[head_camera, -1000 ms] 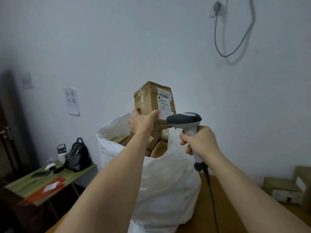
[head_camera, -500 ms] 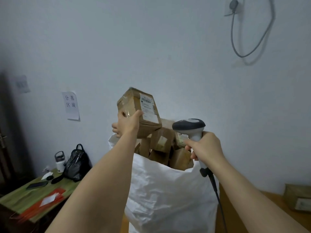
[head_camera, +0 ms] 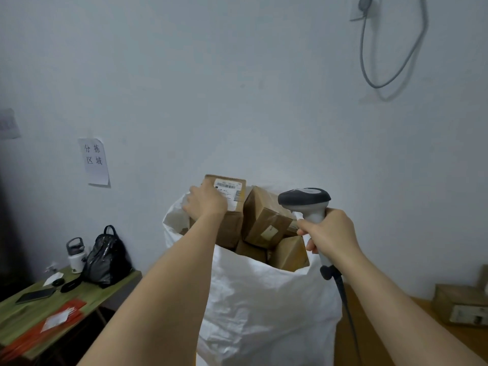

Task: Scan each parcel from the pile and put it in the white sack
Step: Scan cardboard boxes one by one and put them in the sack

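Note:
A tall white sack [head_camera: 264, 307] stands in front of me, its mouth packed with several brown cardboard parcels [head_camera: 266, 220]. My left hand [head_camera: 207, 203] grips a brown parcel with a white barcode label [head_camera: 232, 228], which stands upright in the left side of the sack's mouth. My right hand [head_camera: 327, 233] holds a grey and black barcode scanner [head_camera: 306, 200] by its handle, just right of the sack's rim, its head pointing left. The scanner's cable hangs down beside the sack.
A low green table [head_camera: 23, 315] at the left carries a black bag [head_camera: 105, 257], a white bottle [head_camera: 75, 256], a phone and red envelopes. More cardboard parcels [head_camera: 462, 302] lie on the brown surface at the right. A paper sign [head_camera: 95, 162] hangs on the wall.
My left hand has lowered the labelled parcel from above the sack down into its mouth. My right hand with the scanner has stayed beside the sack's right rim.

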